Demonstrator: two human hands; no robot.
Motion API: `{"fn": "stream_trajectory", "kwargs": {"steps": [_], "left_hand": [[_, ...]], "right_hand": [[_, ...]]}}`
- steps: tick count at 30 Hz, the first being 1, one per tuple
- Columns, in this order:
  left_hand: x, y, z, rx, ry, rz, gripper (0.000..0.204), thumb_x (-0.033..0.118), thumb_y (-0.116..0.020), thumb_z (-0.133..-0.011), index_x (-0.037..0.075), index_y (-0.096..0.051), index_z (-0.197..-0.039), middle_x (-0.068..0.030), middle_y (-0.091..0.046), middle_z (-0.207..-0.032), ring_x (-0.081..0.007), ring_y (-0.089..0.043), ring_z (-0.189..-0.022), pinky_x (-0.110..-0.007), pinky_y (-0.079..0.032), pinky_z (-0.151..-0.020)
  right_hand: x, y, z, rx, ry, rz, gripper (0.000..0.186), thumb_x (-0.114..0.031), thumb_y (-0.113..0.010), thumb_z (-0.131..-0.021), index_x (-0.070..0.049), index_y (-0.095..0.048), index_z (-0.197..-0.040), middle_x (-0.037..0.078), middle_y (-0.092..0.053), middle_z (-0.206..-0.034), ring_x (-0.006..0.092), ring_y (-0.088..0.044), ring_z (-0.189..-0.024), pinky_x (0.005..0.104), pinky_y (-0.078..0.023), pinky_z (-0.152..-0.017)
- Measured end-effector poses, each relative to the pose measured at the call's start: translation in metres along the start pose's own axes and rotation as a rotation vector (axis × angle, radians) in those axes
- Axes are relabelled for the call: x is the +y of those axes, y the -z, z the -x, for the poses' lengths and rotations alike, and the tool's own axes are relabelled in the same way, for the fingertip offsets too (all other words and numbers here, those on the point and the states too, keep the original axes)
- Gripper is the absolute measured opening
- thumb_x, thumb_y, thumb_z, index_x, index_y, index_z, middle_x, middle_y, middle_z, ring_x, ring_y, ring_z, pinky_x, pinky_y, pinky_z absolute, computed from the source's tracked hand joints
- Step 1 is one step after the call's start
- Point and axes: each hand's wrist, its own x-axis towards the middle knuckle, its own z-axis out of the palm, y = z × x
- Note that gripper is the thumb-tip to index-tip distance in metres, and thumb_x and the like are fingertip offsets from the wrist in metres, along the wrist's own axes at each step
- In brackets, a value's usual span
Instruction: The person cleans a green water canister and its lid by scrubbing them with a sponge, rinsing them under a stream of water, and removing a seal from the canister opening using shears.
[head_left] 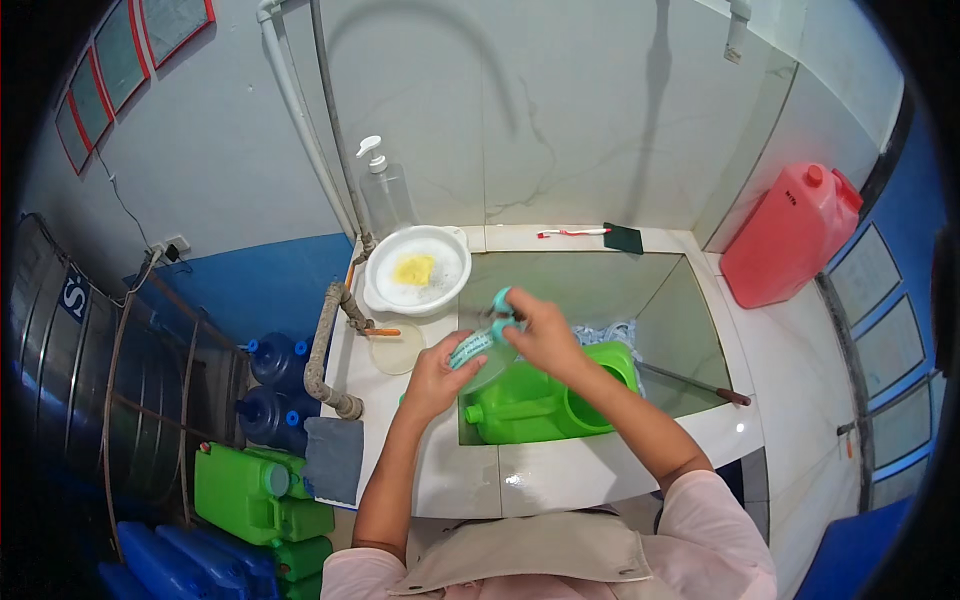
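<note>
Clear, smooth plastic container, glossy green plastic jug, shiny white countertop, matt grey cloth.

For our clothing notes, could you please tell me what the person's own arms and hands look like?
Short, pale pink sleeves leave both forearms bare. The left hand and right hand wear no gloves, and no watch or bracelet shows at either wrist.

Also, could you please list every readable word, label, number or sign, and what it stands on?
Large tank: white lettering on blue; legible, not copied here.
Red jug: short dark marking; small, not copied here.
Labelled item in left hand: too small to read.
</note>
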Motion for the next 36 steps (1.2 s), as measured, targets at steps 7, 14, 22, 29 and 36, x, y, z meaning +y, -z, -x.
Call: {"fn": "stream_trajectory", "kwargs": {"steps": [7,14,22,29,36], "left_hand": [[-0.024,-0.009,-0.003,0.058,-0.017,0.29,0.022,0.001,-0.064,-0.078,0.003,-0.049,-0.094,-0.0009,-0.056,-0.088,-0.0047,-0.051,-0.082,-0.019,-0.041,-0.072],[-0.026,-0.026,-0.023,0.085,-0.048,0.409,0.036,0.002,-0.064,-0.077,0.001,-0.045,-0.108,-0.0063,-0.056,-0.102,-0.0116,-0.052,-0.095,-0.026,-0.041,-0.086],[-0.014,-0.024,-0.044,0.18,-0.316,-0.156,0.043,0.003,-0.064,-0.076,0.001,-0.048,-0.116,-0.0093,-0.057,-0.104,-0.0157,-0.053,-0.096,-0.028,-0.04,-0.087],[-0.012,-0.006,-0.054,0.289,-0.142,0.117,0.029,0.004,-0.061,-0.081,-0.001,-0.052,-0.108,-0.0035,-0.058,-0.098,-0.0102,-0.052,-0.091,-0.024,-0.042,-0.079],[0.002,0.016,-0.054,0.251,-0.005,0.181,0.039,0.005,-0.063,-0.078,-0.001,-0.051,-0.114,-0.0066,-0.058,-0.104,-0.0127,-0.054,-0.096,-0.026,-0.041,-0.085]], "right_hand": [[0.105,0.034,-0.041,0.424,-0.588,-1.023,0.008,0.004,-0.053,-0.075,-0.002,-0.051,-0.079,0.006,-0.054,-0.073,0.0159,-0.054,-0.065,0.0273,-0.049,-0.059],[0.205,0.082,-0.029,0.813,-0.676,-1.193,0.01,0.008,-0.047,-0.076,0.001,-0.049,-0.082,0.01,-0.053,-0.077,0.0186,-0.054,-0.066,0.0276,-0.051,-0.061],[0.218,0.076,-0.039,0.831,-0.656,-0.995,0.011,0.005,-0.051,-0.075,0.001,-0.049,-0.085,0.01,-0.054,-0.076,0.0195,-0.055,-0.065,0.0276,-0.051,-0.059],[0.302,0.066,-0.009,0.361,-0.541,0.325,0.023,-0.014,-0.062,-0.073,0.001,-0.051,-0.086,0.019,-0.059,-0.079,0.0348,-0.058,-0.076,0.0438,-0.046,-0.069],[0.233,0.046,-0.081,-0.281,-0.29,0.468,0.026,-0.019,-0.062,-0.076,0.002,-0.052,-0.087,0.023,-0.06,-0.08,0.0404,-0.058,-0.08,0.047,-0.046,-0.069]]}}
